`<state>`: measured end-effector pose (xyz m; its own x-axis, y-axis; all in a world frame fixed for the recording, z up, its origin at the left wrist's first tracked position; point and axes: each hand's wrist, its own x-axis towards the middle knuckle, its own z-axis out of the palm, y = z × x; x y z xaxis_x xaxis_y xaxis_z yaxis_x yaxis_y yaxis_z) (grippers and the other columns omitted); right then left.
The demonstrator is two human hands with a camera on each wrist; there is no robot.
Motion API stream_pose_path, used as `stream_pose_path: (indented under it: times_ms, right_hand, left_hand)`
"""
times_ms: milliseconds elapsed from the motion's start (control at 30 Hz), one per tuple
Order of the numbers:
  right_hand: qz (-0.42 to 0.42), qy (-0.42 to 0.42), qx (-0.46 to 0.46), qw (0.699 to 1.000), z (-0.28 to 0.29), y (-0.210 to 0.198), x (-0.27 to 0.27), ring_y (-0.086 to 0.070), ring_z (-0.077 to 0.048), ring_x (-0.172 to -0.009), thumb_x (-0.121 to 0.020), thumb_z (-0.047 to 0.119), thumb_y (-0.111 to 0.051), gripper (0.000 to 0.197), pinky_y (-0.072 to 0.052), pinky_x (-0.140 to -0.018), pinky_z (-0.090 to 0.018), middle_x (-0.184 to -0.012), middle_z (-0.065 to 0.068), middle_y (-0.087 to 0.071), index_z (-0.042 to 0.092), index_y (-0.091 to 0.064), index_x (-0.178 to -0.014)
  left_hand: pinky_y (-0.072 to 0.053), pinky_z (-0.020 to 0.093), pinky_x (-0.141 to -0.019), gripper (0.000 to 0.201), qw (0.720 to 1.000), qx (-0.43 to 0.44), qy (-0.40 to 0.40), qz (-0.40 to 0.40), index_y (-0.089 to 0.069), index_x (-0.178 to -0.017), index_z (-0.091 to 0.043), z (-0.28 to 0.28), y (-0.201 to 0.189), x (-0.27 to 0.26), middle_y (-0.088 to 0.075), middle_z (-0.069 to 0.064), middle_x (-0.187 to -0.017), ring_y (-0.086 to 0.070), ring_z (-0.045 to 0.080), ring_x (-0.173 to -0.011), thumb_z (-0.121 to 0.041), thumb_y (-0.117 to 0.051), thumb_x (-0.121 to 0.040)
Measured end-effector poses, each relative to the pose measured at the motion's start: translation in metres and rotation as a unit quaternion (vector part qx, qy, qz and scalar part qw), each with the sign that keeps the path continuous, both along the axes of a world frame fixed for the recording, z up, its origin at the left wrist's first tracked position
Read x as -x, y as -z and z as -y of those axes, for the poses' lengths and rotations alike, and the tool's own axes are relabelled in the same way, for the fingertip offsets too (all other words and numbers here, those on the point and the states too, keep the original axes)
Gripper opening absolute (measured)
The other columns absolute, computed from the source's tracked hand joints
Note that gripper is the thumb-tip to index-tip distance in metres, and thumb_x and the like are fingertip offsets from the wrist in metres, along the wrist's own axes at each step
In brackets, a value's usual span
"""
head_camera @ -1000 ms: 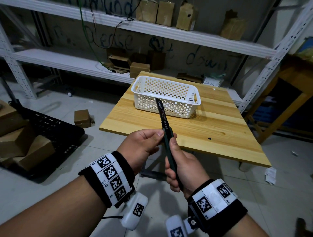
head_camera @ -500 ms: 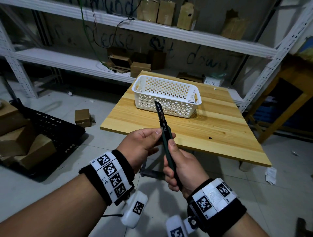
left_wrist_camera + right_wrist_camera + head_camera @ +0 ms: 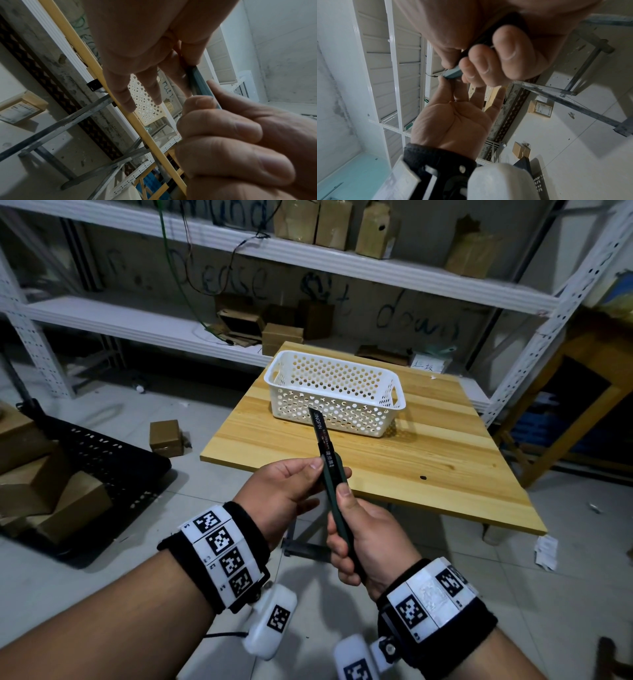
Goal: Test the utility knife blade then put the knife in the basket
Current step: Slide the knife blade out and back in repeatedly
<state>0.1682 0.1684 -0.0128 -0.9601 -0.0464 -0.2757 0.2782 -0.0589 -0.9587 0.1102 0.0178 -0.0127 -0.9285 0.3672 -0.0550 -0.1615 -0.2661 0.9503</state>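
A dark green utility knife (image 3: 331,478) points up and away from me in front of the table's near edge, its black blade (image 3: 317,424) slid out. My right hand (image 3: 342,508) grips the handle, thumb on top of the body. My left hand (image 3: 320,470) pinches the knife's front end between thumb and forefinger, the other fingers straight. The left wrist view shows the knife (image 3: 199,81) between that thumb and forefinger; the right wrist view shows its handle (image 3: 452,73) in my curled right fingers (image 3: 488,65). The white perforated basket (image 3: 334,378) stands on the table beyond the blade tip.
The wooden table (image 3: 428,467) holds only the basket. White metal shelving (image 3: 376,268) with cardboard boxes runs behind it. On the floor to the left lie a black crate (image 3: 102,460), large boxes and a small box (image 3: 166,436). A wooden frame (image 3: 565,419) stands at the right.
The blade tip has come slightly down and left, toward my hands, and my right thumb has slid back a little along the body. Both hands keep their hold.
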Motion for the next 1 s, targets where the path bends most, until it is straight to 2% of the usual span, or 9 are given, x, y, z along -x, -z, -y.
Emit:
stream_pose_path:
  times_ms: [300, 400, 500, 700, 800, 1000]
  right_hand:
    - [0.005, -0.005, 0.02, 1.0, 0.0013, 0.0009, -0.0017, -0.035, -0.015, -0.037, -0.096, 0.061, -0.047, 0.05, -0.027, -0.036, -0.017, -0.052, -0.002, -0.045, 0.014, -0.054, -0.081]
    - [0.006, -0.006, 0.03, 1.0, 0.0023, 0.0013, -0.0019, -0.035, -0.014, -0.037, -0.097, 0.059, -0.047, 0.049, -0.027, -0.036, -0.017, -0.052, -0.002, -0.045, 0.013, -0.054, -0.081]
    - [0.004, -0.005, 0.038, 0.999, 0.0029, 0.0013, -0.0017, -0.035, -0.014, -0.036, -0.098, 0.057, -0.046, 0.048, -0.025, -0.036, -0.017, -0.052, -0.002, -0.045, 0.013, -0.054, -0.081]
    - [0.01, -0.012, 0.047, 0.999, 0.0033, 0.0004, -0.0018, -0.035, -0.014, -0.037, -0.101, 0.052, -0.044, 0.045, -0.024, -0.037, -0.018, -0.053, -0.002, -0.045, 0.011, -0.052, -0.083]
    - [0.011, -0.009, 0.047, 0.999, 0.0042, 0.0003, -0.0023, -0.035, -0.014, -0.037, -0.102, 0.051, -0.043, 0.044, -0.025, -0.036, -0.017, -0.053, -0.002, -0.045, 0.011, -0.052, -0.084]
    - [0.024, -0.009, 0.061, 0.998, 0.0052, 0.0004, -0.0024, -0.036, -0.014, -0.039, -0.102, 0.049, -0.044, 0.043, -0.026, -0.037, -0.016, -0.055, -0.002, -0.046, 0.011, -0.054, -0.084]
  left_hand:
    - [-0.038, 0.066, -0.121, 0.034, 1.0, 0.009, -0.008, 0.011, -0.084, -0.101, -0.017, 0.0001, -0.0006, 0.0006, -0.084, 0.009, -0.123, -0.074, 0.029, -0.125, -0.043, -0.066, -0.088]
    - [-0.039, 0.065, -0.121, 0.028, 1.0, 0.012, -0.012, 0.016, -0.083, -0.1, -0.017, 0.0005, 0.0001, 0.0017, -0.084, 0.01, -0.122, -0.074, 0.03, -0.125, -0.035, -0.062, -0.1]
    - [-0.039, 0.065, -0.121, 0.03, 1.0, 0.015, -0.01, 0.022, -0.083, -0.099, -0.018, 0.0003, 0.0014, 0.0022, -0.084, 0.009, -0.122, -0.074, 0.029, -0.125, -0.03, -0.057, -0.107]
    - [-0.038, 0.065, -0.121, 0.028, 1.0, 0.009, -0.01, 0.026, -0.082, -0.099, -0.018, 0.0005, 0.0012, 0.0028, -0.084, 0.008, -0.122, -0.074, 0.027, -0.124, -0.037, -0.062, -0.099]
    - [-0.037, 0.065, -0.122, 0.03, 0.999, 0.009, -0.007, 0.03, -0.082, -0.099, -0.017, 0.0006, 0.0026, 0.0034, -0.084, 0.008, -0.122, -0.074, 0.027, -0.125, -0.031, -0.056, -0.106]
    - [-0.036, 0.066, -0.122, 0.032, 0.999, 0.009, -0.008, 0.045, -0.083, -0.097, -0.017, 0.0008, 0.0049, 0.0055, -0.084, 0.009, -0.122, -0.074, 0.027, -0.125, -0.031, -0.055, -0.108]
